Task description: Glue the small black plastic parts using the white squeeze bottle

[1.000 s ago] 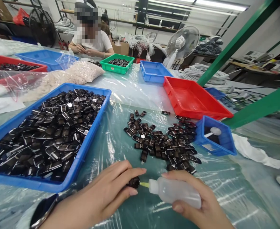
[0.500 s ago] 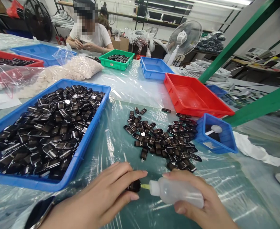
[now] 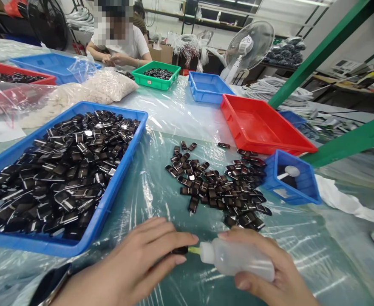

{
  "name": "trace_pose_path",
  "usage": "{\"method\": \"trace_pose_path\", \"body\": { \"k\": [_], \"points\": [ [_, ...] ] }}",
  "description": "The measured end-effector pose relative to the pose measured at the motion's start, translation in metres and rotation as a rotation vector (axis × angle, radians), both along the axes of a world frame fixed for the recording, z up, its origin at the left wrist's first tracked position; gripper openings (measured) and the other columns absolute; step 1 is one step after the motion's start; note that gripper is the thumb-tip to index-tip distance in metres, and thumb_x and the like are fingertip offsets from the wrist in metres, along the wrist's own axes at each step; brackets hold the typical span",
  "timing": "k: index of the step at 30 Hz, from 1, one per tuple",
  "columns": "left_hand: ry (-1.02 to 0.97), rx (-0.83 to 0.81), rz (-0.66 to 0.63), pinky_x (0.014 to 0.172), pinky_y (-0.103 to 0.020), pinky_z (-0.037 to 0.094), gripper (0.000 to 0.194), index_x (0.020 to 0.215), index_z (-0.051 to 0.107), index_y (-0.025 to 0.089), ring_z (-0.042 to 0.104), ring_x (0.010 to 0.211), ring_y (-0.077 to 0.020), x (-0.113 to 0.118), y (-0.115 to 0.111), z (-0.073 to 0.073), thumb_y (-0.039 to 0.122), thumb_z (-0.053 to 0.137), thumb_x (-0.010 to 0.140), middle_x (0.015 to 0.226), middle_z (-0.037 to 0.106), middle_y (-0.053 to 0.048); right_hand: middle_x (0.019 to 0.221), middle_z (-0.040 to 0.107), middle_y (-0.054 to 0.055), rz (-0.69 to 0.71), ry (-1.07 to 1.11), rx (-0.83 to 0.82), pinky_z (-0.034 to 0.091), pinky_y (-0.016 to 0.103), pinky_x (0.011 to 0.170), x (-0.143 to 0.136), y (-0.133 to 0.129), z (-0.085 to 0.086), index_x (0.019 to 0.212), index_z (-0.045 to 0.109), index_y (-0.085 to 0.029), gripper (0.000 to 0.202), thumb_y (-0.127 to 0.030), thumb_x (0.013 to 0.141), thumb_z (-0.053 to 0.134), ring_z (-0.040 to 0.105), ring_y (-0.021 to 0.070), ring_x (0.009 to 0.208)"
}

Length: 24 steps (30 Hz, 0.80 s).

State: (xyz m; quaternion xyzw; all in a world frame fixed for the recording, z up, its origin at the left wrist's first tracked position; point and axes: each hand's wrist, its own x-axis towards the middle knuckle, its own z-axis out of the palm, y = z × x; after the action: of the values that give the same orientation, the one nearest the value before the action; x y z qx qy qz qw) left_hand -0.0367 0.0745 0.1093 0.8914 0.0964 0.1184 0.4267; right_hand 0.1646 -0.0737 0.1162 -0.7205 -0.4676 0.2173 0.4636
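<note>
My left hand [image 3: 142, 259] is closed on a small glossy black plastic piece [image 3: 180, 250], most of it covered by my fingers. My right hand [image 3: 266, 263] grips a translucent white squeeze bottle [image 3: 238, 257] lying nearly sideways. From the bottle's cap a thin yellowish nozzle points left, its tip at the end of the black piece; whether it touches or enters, I cannot tell. Beyond my hands, a loose pile of similar black pieces [image 3: 212, 185] lies on the plastic-covered table [image 3: 136, 204].
Left of my hands stands a blue tray [image 3: 128, 153] heaped with black pieces. A small blue bin [image 3: 298, 196] holding a scoop [image 3: 291, 171] and a red tray [image 3: 260, 123] stand to the right. A green post [image 3: 324, 55] slants past them. Across the table sits a co-worker [image 3: 120, 46].
The black piece in my left hand has turned and now looks flatter beside the nozzle. Both hands stay close to where they were; the view has shifted slightly.
</note>
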Motion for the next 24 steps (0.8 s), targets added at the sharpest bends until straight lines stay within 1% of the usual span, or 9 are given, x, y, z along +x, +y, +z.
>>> {"method": "trace_pose_path", "body": {
  "k": [3, 6, 8, 9, 12, 15, 18, 21, 24],
  "points": [
    [-0.004, 0.001, 0.017, 0.077, -0.032, 0.052, 0.027, 0.127, 0.050, 0.027, 0.065, 0.087, -0.0197, 0.0013, 0.0003, 0.0000, 0.024, 0.043, 0.100, 0.103, 0.068, -0.002, 0.081, 0.075, -0.002, 0.036, -0.010, 0.011, 0.055, 0.021, 0.056, 0.0016, -0.0002, -0.0013, 0.089, 0.076, -0.044, 0.030, -0.062, 0.064, 0.074, 0.071, 0.0176, 0.066],
    [0.047, 0.029, 0.027, 0.075, -0.033, 0.051, 0.022, 0.119, 0.052, 0.023, 0.063, 0.086, -0.0207, 0.0006, -0.0010, 0.0015, 0.022, 0.042, 0.100, 0.099, 0.066, -0.004, 0.086, 0.077, -0.001, 0.041, -0.094, -0.004, 0.058, 0.027, 0.067, 0.0036, -0.0025, -0.0037, 0.090, 0.076, -0.043, 0.033, -0.063, 0.064, 0.074, 0.072, 0.0221, 0.077],
    [0.097, 0.045, 0.035, 0.079, -0.034, 0.051, 0.020, 0.118, 0.051, 0.023, 0.062, 0.092, -0.0216, -0.0006, -0.0021, 0.0024, 0.026, 0.044, 0.099, 0.102, 0.062, -0.004, 0.089, 0.077, 0.000, 0.042, -0.111, -0.015, 0.058, 0.031, 0.072, 0.0048, -0.0035, -0.0046, 0.091, 0.076, -0.042, 0.035, -0.064, 0.064, 0.073, 0.072, 0.0244, 0.082],
    [0.112, 0.055, 0.034, 0.081, -0.034, 0.051, 0.021, 0.119, 0.050, 0.024, 0.061, 0.095, -0.0220, -0.0014, -0.0025, 0.0028, 0.029, 0.045, 0.099, 0.105, 0.061, -0.004, 0.088, 0.077, 0.001, 0.043, -0.110, -0.018, 0.059, 0.031, 0.071, 0.0053, -0.0036, -0.0046, 0.092, 0.077, -0.041, 0.037, -0.065, 0.064, 0.072, 0.072, 0.0249, 0.082],
    [0.134, 0.081, 0.020, 0.087, -0.034, 0.050, 0.023, 0.123, 0.045, 0.027, 0.059, 0.102, -0.0226, -0.0030, -0.0027, 0.0034, 0.032, 0.042, 0.101, 0.111, 0.058, -0.005, 0.081, 0.076, 0.001, 0.078, -0.093, -0.017, 0.058, 0.028, 0.060, 0.0065, -0.0016, -0.0030, 0.091, 0.077, -0.042, 0.037, -0.067, 0.064, 0.071, 0.072, 0.0233, 0.075],
    [0.109, 0.120, 0.003, 0.078, -0.034, 0.052, 0.022, 0.119, 0.047, 0.024, 0.061, 0.092, -0.0223, -0.0032, -0.0020, 0.0033, 0.033, 0.036, 0.102, 0.102, 0.059, -0.005, 0.075, 0.074, -0.001, 0.117, -0.078, -0.005, 0.055, 0.025, 0.052, 0.0070, 0.0010, -0.0012, 0.092, 0.075, -0.045, 0.033, -0.064, 0.065, 0.072, 0.071, 0.0213, 0.069],
    [0.058, 0.146, 0.005, 0.073, -0.034, 0.051, 0.022, 0.114, 0.049, 0.021, 0.061, 0.085, -0.0219, -0.0035, -0.0020, 0.0022, 0.033, 0.035, 0.102, 0.095, 0.059, -0.005, 0.075, 0.074, -0.002, 0.113, -0.079, -0.004, 0.056, 0.025, 0.053, 0.0070, 0.0013, -0.0016, 0.094, 0.074, -0.047, 0.031, -0.063, 0.067, 0.072, 0.071, 0.0215, 0.070],
    [0.073, 0.097, 0.009, 0.079, -0.031, 0.050, 0.018, 0.117, 0.048, 0.023, 0.060, 0.089, -0.0198, -0.0049, -0.0030, 0.0013, 0.030, 0.040, 0.102, 0.099, 0.058, -0.004, 0.076, 0.074, -0.002, 0.099, -0.088, -0.011, 0.058, 0.026, 0.058, 0.0063, -0.0013, -0.0040, 0.094, 0.075, -0.046, 0.032, -0.064, 0.067, 0.071, 0.071, 0.0211, 0.070],
    [0.122, 0.052, 0.024, 0.084, -0.031, 0.048, 0.019, 0.120, 0.045, 0.027, 0.058, 0.095, -0.0193, -0.0058, -0.0039, 0.0011, 0.030, 0.042, 0.101, 0.103, 0.057, -0.002, 0.086, 0.076, -0.001, 0.046, -0.123, -0.042, 0.060, 0.027, 0.067, 0.0052, -0.0050, -0.0064, 0.092, 0.076, -0.044, 0.035, -0.067, 0.066, 0.070, 0.073, 0.0223, 0.080]
  ]
}}
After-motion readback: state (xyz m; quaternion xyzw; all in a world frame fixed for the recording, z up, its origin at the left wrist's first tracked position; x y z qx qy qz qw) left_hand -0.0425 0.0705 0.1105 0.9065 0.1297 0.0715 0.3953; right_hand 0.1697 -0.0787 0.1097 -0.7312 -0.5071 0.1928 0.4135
